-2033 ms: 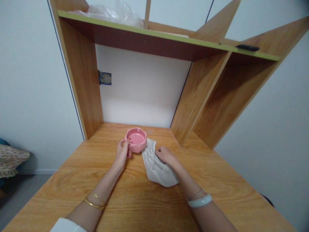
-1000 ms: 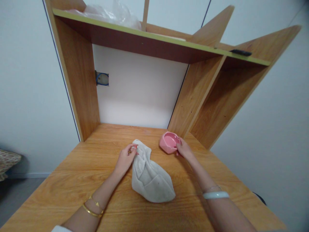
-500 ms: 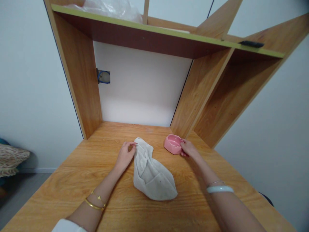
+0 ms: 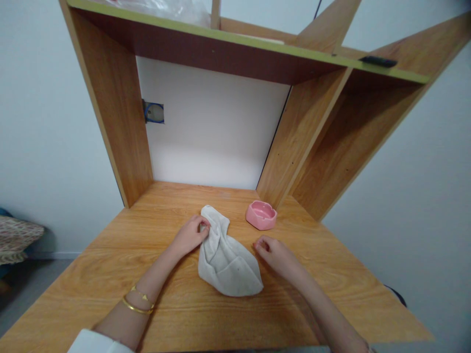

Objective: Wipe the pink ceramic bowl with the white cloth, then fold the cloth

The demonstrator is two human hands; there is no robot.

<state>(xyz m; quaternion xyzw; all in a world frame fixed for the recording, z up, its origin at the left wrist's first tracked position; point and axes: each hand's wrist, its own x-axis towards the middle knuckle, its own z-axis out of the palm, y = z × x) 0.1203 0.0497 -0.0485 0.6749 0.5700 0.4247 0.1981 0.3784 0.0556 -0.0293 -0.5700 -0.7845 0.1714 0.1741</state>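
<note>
Left hand (image 4: 192,234) on cloth (image 4: 232,267); right (image 4: 275,255) curled

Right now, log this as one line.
left hand: touching grey cloth; pink dish: on desktop; right hand: loosely curled, apart from dish

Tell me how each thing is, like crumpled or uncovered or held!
Pink dish: upright on the table, unheld
Cloth: creased, bunched, lying on the table
Left hand: fingers touching the cloth's left edge
Right hand: fingers curled, holding nothing
Plastic bag: crumpled, on the shelf
Wall opening: uncovered
</note>
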